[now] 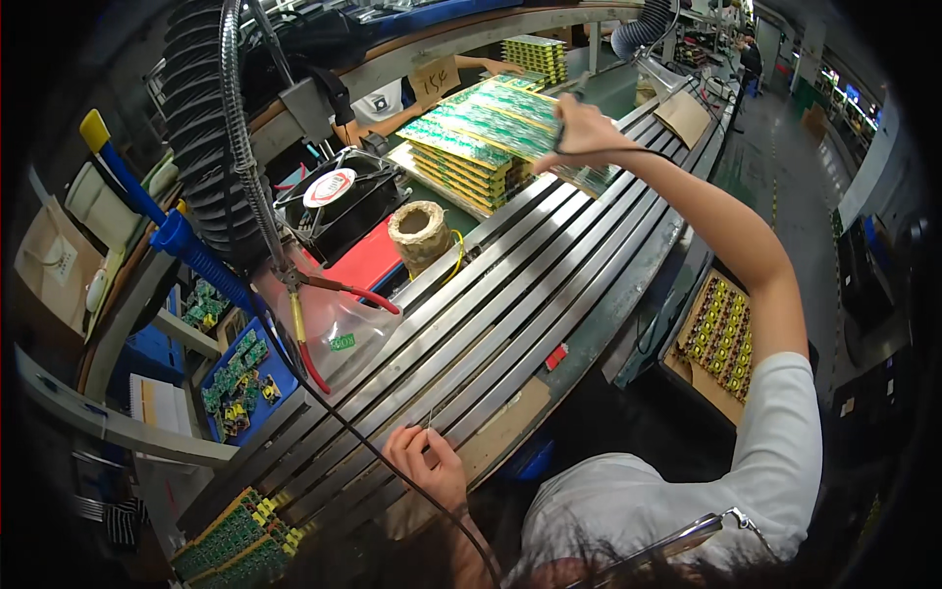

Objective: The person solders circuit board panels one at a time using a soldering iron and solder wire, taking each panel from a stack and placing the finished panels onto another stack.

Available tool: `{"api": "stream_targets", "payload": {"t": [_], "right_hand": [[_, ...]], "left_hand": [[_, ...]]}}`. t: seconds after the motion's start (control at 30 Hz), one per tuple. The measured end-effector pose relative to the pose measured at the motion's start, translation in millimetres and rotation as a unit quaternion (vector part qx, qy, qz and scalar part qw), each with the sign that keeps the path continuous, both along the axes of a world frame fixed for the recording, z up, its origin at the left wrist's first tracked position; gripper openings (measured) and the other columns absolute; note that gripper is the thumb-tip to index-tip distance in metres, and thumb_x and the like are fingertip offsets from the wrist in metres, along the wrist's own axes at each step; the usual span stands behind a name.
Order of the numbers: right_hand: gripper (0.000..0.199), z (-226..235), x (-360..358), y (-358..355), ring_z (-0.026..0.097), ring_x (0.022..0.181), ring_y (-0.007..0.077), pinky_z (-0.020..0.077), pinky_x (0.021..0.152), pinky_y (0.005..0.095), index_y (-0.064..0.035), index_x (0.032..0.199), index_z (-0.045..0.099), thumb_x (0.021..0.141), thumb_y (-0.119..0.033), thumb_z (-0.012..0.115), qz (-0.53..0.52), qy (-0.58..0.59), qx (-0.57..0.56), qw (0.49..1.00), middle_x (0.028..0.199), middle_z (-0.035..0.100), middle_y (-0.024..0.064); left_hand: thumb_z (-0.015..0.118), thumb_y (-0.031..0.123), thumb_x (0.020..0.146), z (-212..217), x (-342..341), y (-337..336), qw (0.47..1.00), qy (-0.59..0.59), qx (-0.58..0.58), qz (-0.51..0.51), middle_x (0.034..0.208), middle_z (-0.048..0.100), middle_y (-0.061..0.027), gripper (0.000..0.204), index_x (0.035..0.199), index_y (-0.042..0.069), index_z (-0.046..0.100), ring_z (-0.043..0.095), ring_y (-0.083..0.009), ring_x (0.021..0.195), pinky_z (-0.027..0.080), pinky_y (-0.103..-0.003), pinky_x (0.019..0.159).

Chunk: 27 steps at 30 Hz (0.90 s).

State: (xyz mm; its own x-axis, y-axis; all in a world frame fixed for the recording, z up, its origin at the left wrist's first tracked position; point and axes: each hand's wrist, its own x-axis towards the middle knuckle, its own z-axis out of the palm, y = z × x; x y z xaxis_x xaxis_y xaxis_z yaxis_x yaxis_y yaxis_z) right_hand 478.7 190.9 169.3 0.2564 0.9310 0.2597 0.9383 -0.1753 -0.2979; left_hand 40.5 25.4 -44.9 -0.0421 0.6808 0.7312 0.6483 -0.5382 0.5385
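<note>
My right hand [586,135] reaches far out, its fingers closed at the right edge of a green circuit board panel [505,110]. This panel lies tilted over a stack of similar yellow-edged panels [456,175]. A dark cord runs from around my right wrist along the rails. Near the front, my left hand [429,466] rests low over the metal rails [491,285], thumb and fingers pinched together. A thin, wire-like piece [430,417] sticks up from its fingertips; its exact kind is too small to tell.
Red-handled pliers [361,294] hang by a ribbed hose [201,118]. A black fan [339,201] and a tape-like roll [419,236] stand beside the rails. Small boards fill a blue tray [285,378]; more boards [240,540] lie front left. Another person's arm [392,123] is behind the stack.
</note>
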Motion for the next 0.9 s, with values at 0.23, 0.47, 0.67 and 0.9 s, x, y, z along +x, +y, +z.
{"api": "stream_targets", "payload": {"t": [0.23, 0.47, 0.67, 0.9], "right_hand": [[0.137, 7.2, -44.7, 136.3, 0.066, 0.112, 0.0386, 0.0484, 0.092, 0.0548, 0.0032, 0.144, 0.040, 0.051, -0.092, 0.073, -0.100, -0.082, -0.020, 0.991, 0.127, 0.066, 0.0212], [0.103, -24.2, -41.8, 144.3, 0.071, 0.103, 0.0295, 0.0581, 0.083, 0.0373, 0.0049, 0.137, 0.054, 0.073, -0.072, 0.078, 0.062, 0.231, -0.081, 0.968, 0.127, 0.067, 0.0193], [0.075, -46.2, 7.2, 92.9, 0.059, 0.115, 0.0330, 0.0489, 0.096, 0.0389, 0.0021, 0.139, 0.045, 0.093, -0.051, 0.072, 0.101, 0.058, 0.164, 0.980, 0.132, 0.056, 0.0222], [0.018, -149.8, -6.6, -61.8, 0.051, 0.140, 0.0284, 0.0398, 0.114, 0.0399, -0.0130, 0.116, 0.045, 0.105, -0.005, 0.057, 0.187, 0.059, 0.319, 0.927, 0.154, 0.052, 0.0141]], "left_hand": [[0.065, -0.002, 0.090, 4.3, 6.4, 2.7, 0.999, -0.005, 0.031, 0.027, 0.105, 0.066, -0.0084, 0.006, 0.094, 0.002, 0.064, 0.060, -0.0308, 0.107, 0.046, -0.043, 0.100], [0.069, -0.005, 0.086, 19.9, -42.9, -11.3, 0.993, 0.037, 0.030, 0.108, 0.096, 0.070, -0.0073, 0.013, 0.095, 0.004, 0.065, 0.068, -0.0308, 0.096, 0.050, -0.043, 0.096], [0.058, -0.007, 0.093, 51.6, -181.8, -52.1, 0.955, 0.083, 0.126, 0.254, 0.098, 0.068, -0.0103, 0.012, 0.097, 0.004, 0.061, 0.066, -0.0296, 0.098, 0.052, -0.044, 0.095], [0.050, 0.021, 0.109, 53.7, -412.4, -43.8, 0.851, 0.005, -0.016, 0.525, 0.123, 0.068, -0.0112, 0.022, 0.112, 0.002, 0.062, 0.065, -0.0268, 0.105, 0.050, -0.036, 0.090]]}}
